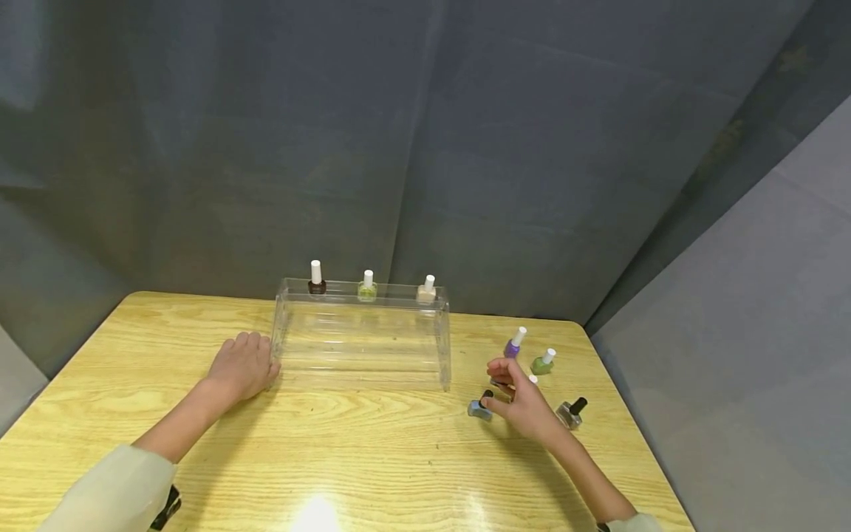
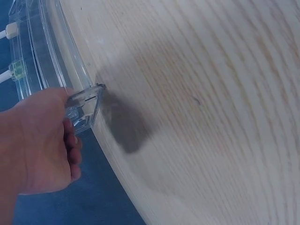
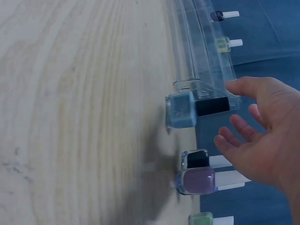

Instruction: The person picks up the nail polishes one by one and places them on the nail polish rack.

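Note:
A clear tiered acrylic rack [image 1: 332, 301] stands on the table; my left hand [image 1: 244, 366] grips its left end, thumb against the end panel in the left wrist view. Toward the right, my right hand [image 1: 521, 406] hovers around a light blue nail polish bottle [image 1: 479, 410] with a black cap [image 3: 213, 107]. In the right wrist view its thumb and fingers are spread either side of that cap, apparently not touching it. Beyond the hand stand a purple bottle [image 1: 512, 349] and a green bottle [image 1: 541, 366], both white-capped. The hand partly hides another white cap [image 1: 532, 379].
Along the rack's top tier stand a dark bottle [image 1: 317, 287], a yellow-green bottle [image 1: 367, 292] and a beige bottle [image 1: 426, 293]. A black-capped bottle [image 1: 569, 415] is right of my right forearm. Dark cloth [image 1: 425, 148] hangs behind the table.

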### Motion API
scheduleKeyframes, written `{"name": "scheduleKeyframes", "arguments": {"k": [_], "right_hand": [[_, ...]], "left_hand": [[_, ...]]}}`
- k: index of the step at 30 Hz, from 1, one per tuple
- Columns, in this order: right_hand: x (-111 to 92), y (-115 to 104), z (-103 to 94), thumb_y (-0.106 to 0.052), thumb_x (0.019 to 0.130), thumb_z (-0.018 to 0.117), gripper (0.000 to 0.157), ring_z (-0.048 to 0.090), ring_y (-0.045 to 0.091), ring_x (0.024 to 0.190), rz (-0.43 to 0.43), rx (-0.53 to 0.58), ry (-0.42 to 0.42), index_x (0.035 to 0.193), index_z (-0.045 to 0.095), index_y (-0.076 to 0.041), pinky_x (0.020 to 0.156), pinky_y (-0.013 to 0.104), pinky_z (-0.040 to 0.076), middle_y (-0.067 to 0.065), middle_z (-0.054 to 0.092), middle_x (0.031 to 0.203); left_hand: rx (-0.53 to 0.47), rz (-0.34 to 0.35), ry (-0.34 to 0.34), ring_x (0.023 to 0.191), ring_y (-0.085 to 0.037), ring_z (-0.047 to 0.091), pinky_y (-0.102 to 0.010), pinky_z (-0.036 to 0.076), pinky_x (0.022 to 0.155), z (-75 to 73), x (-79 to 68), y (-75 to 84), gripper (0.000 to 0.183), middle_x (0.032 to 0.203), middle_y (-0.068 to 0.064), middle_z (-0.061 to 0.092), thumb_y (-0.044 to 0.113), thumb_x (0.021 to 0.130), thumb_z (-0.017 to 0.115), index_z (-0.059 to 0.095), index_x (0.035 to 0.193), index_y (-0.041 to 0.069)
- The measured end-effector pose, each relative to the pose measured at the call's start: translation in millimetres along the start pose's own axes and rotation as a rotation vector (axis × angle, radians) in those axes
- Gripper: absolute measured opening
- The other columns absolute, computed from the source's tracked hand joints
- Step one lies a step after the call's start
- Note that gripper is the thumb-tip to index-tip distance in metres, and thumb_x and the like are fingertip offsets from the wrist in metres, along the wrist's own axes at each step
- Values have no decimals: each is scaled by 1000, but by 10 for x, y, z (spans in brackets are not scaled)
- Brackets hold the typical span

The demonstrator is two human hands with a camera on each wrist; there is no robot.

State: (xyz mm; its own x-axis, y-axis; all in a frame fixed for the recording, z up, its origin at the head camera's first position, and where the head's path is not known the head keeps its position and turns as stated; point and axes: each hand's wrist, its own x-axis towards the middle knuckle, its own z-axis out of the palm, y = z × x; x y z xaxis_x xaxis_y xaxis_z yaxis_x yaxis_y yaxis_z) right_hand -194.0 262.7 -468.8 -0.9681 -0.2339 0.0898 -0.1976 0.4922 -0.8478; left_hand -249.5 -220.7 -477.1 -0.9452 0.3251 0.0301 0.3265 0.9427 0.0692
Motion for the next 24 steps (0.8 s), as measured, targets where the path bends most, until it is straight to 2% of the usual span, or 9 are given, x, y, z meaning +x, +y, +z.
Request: {"name": "scheduleKeyframes", "arguments": {"k": [8, 16, 24], "right_hand": [[-38, 167, 81, 1, 91, 70, 47, 46, 39, 125, 51, 37, -35, 132, 47, 0, 104, 54, 39, 25, 46, 133], [-24, 282, 175, 6, 90, 69, 41, 53, 32, 116, 51, 4, -38, 125, 49, -1, 100, 54, 42, 21, 52, 123], [-31, 309, 202, 11, 88, 64, 38, 56, 28, 102, 23, -21, -38, 122, 50, -1, 90, 48, 45, 20, 54, 118]], "left_hand": [[-16, 8, 20, 85, -32, 46, -46, 40, 73, 42, 0, -26, 31, 88, -12, 48, 27, 98, 59, 51, 96, -3], [-36, 0, -8, 84, -31, 45, -45, 40, 72, 36, -5, -27, 32, 89, -12, 48, 27, 99, 58, 50, 99, -5], [-41, 2, -34, 87, -33, 46, -47, 40, 74, 17, -11, -31, 34, 92, -15, 49, 26, 99, 56, 50, 102, -7]]}}
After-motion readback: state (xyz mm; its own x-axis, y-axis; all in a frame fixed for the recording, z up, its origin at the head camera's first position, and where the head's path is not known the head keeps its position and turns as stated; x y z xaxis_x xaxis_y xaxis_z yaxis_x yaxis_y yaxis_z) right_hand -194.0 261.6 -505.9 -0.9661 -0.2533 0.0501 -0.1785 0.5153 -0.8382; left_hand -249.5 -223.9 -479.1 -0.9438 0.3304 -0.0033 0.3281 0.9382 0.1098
